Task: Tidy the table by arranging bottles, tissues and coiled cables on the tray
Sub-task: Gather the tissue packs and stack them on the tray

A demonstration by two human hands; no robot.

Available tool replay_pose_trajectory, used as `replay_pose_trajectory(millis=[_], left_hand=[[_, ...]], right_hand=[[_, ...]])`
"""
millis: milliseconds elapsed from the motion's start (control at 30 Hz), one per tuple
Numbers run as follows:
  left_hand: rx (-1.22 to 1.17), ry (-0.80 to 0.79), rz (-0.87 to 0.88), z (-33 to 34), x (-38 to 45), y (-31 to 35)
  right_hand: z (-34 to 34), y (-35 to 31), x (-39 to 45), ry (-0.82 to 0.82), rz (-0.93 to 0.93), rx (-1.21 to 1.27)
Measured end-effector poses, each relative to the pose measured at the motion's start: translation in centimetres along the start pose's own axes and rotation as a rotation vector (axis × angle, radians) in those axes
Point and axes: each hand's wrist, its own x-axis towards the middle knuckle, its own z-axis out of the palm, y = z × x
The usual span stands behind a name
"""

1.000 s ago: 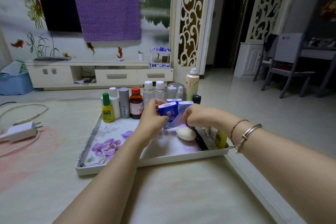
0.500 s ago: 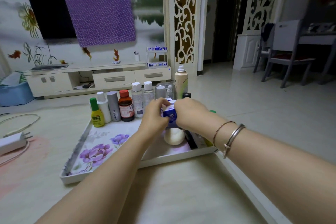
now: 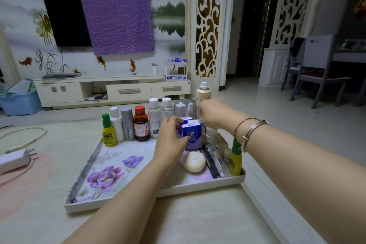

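L hand [image 3: 172,140] grips blue tissue packs [image 3: 191,132] upright on floral tray [image 3: 150,196] near bottle row; R hand [image 3: 213,114] above/behind packs, fingers curled, grip can't tell.

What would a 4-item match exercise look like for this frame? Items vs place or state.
Column 1:
1. blue tissue packs
2. white charger
3. brown bottle
4. white round item

Column 2:
A. on the table left of the tray, off it
B. lying on the tray near its front right
C. held by the left hand
D. upright in the back row, red cap

Pairs: 1-C, 2-A, 3-D, 4-B
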Motion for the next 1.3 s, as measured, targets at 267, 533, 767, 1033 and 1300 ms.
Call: replay_pose_trajectory(millis=[267,533,767,1033,1300], left_hand=[[-0.036,-0.034,-0.105,0.0,-0.4,-0.5],[0.021,-0.1,-0.114,0.3,-0.4,-0.6],[0.119,-0.136,-0.176,0.6,-0.4,-0.1],[0.174,-0.218,-0.236,-0.4,-0.5,0.2],[0.1,-0.282,-0.207,-2.4,-1.5,0.4]], right_hand=[[0.8,-0.6,1.3,-0.077,-0.039,-0.005],[1.2,-0.8,2.2,-0.074,-0.003,0.128],[1.3,-1.0,1.7,-0.027,-0.017,0.162],[0.6,-0.8,-0.5,-0.071,-0.09,0.066],[0.2,-2.0,-2.9,-0.294,-0.119,-0.051]])
